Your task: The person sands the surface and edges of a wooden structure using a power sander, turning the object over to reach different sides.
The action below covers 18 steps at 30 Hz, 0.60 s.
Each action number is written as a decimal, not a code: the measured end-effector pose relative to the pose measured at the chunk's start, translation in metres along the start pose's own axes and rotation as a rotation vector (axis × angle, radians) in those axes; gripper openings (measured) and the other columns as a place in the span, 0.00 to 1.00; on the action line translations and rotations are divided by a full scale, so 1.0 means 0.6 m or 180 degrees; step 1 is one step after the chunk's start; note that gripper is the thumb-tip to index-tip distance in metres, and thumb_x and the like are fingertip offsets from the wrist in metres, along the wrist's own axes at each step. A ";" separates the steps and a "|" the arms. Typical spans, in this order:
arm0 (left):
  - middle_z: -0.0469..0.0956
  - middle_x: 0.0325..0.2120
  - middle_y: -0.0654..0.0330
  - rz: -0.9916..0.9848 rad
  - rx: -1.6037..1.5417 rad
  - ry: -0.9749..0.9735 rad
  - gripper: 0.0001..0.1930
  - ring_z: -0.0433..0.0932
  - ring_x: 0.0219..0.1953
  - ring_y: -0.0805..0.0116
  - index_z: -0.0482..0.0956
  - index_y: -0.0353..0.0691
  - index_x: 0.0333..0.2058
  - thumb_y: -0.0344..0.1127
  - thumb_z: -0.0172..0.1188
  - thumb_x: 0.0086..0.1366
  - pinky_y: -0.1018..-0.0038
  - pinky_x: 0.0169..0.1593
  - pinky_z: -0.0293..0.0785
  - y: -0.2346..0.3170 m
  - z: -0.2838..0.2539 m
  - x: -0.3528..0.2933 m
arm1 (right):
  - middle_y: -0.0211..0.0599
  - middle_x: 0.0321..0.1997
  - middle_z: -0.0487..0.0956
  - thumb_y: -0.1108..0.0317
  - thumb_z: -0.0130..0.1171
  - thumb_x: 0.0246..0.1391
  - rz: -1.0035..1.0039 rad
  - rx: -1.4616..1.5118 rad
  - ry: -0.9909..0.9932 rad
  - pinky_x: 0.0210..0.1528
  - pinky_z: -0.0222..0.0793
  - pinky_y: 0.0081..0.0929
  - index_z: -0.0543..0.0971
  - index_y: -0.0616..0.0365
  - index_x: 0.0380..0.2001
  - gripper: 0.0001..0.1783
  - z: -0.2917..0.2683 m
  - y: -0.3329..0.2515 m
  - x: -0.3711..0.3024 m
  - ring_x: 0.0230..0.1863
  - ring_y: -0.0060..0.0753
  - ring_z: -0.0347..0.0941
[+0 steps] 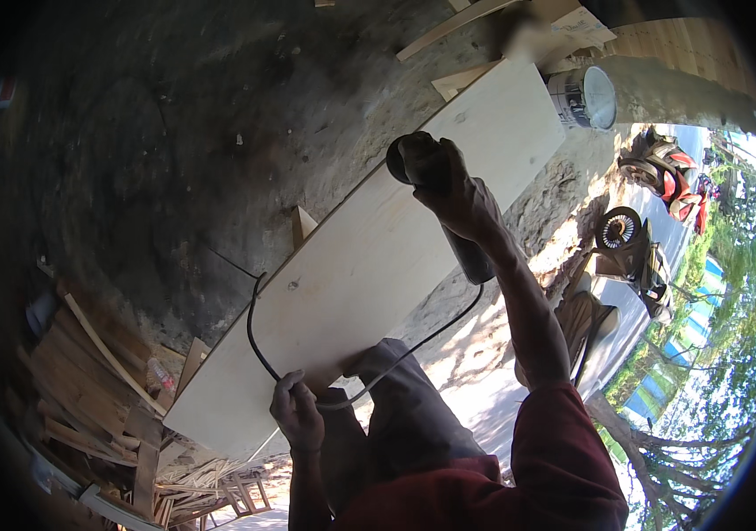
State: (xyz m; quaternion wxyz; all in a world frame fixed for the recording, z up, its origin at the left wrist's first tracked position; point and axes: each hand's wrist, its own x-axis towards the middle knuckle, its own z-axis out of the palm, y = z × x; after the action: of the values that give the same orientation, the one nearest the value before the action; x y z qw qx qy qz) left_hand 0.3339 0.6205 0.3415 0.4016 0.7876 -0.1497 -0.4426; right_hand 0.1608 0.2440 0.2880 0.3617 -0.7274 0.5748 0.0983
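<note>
My right hand (pixel 459 195) is wrapped round the head of a dark angle grinder (pixel 469 257), whose round front end rests at the far long edge of a pale wooden board (pixel 351 274). The disc's underside is hidden. From the grinder's rear end a dark power cord (pixel 435 332) loops down past my knees. My left hand (pixel 296 411) is closed on this cord near the board's near edge. Beyond the hand, the cord curves up across the board and over its far edge.
Wooden supports (pixel 303 224) show beside the board. A paint bucket (pixel 583 97) lies at its far right end. Scrap wood (pixel 99 380) and a plastic bottle (pixel 161 373) lie at lower left. Motorcycles (pixel 630 252) stand on the right by a road.
</note>
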 end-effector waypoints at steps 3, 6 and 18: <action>0.71 0.25 0.62 0.0019 0.0023 -0.0047 0.14 0.68 0.24 0.77 0.71 0.31 0.56 0.26 0.48 0.74 0.76 0.31 0.67 -0.003 0.004 0.003 | 0.60 0.43 0.82 0.55 0.68 0.53 0.0250 0.0340 0.0005 0.47 0.79 0.53 0.48 0.57 0.73 0.54 -0.026 0.014 -0.026 0.45 0.67 0.82; 0.69 0.26 0.64 -0.0069 -0.0164 0.0078 0.24 0.67 0.26 0.77 0.58 0.32 0.67 0.26 0.46 0.74 0.77 0.33 0.67 0.005 0.018 0.010 | 0.63 0.50 0.81 0.57 0.70 0.52 0.0183 0.0539 0.0022 0.52 0.77 0.51 0.48 0.59 0.74 0.55 -0.024 0.036 -0.071 0.51 0.65 0.81; 0.80 0.35 0.54 -0.0704 -0.0126 -0.0178 0.35 0.76 0.32 0.71 0.42 0.34 0.74 0.30 0.48 0.74 0.74 0.41 0.75 0.048 0.044 0.024 | 0.62 0.48 0.82 0.54 0.73 0.49 0.0071 0.0154 -0.0270 0.46 0.78 0.57 0.51 0.53 0.72 0.55 -0.014 0.027 -0.048 0.44 0.72 0.80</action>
State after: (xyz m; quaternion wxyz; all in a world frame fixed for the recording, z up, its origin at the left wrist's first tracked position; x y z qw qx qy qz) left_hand 0.3237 0.5806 0.3475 0.3615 0.7785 -0.0643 -0.5090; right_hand 0.1346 0.2593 0.3030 0.4021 -0.7072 0.5692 0.1190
